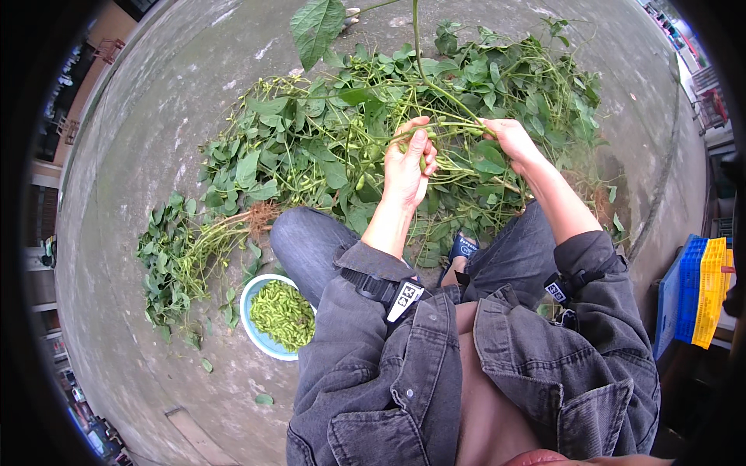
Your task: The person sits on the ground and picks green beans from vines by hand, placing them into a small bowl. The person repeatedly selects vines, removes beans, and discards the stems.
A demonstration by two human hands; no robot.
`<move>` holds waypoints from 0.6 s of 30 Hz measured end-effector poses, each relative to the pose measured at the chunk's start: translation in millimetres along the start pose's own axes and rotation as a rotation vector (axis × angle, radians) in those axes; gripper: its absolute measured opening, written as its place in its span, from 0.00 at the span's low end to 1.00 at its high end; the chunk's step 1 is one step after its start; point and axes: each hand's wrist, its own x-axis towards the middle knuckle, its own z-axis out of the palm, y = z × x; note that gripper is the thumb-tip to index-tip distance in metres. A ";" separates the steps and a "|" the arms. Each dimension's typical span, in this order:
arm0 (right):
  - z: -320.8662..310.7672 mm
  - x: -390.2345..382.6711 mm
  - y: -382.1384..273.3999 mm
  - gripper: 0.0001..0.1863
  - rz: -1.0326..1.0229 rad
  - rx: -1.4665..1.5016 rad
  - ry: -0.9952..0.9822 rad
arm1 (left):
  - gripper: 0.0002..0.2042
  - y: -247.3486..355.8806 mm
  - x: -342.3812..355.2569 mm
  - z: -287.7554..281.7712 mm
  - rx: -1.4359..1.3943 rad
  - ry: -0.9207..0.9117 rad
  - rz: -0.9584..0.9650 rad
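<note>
In the head view, the right hand (507,141), towards 2 o'clock, is closed around the bean stalk (417,39), whose tall end rises towards 12. The left hand (404,172), near 1 o'clock, has its fingers curled round green pods (423,163) on the plant; one hand seems to steady the stalk so the other can get at them. The leafy pile (326,155) spreads from 10 to 2 o'clock on the concrete ground (155,373), probably to keep plants within reach. The bowl (247,303) of loose pods (281,314) sits towards 8, beside the left knee, likely handy for the left hand. A rooted bundle (206,241) lies near 9.

The stalk's top is cut off at 12. The right fingertips are partly hidden, and exactly which pods the left hand grasps is hard to make out. Crates (691,291) near 3 are partly lost in the dark rim.
</note>
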 end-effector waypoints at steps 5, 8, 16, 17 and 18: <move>17.3 -3.6 -9.8 0.17 -0.026 -0.134 -0.042 | 0.14 8.2 -9.5 1.4 0.225 0.118 0.115; 12.8 -0.4 -17.6 0.18 -0.035 -0.183 -0.032 | 0.17 18.3 -16.4 -3.2 0.347 0.012 0.127; -66.3 24.2 -59.7 0.18 -0.230 -0.384 0.193 | 0.22 68.9 -87.7 -13.4 0.390 -0.512 -0.729; -76.8 23.0 -65.0 0.17 -0.188 -0.304 0.272 | 0.22 76.7 -102.0 -13.2 0.283 -0.535 -0.762; -82.6 21.8 -66.2 0.16 -0.146 -0.305 0.308 | 0.19 79.1 -109.3 -12.4 0.088 -0.501 -0.699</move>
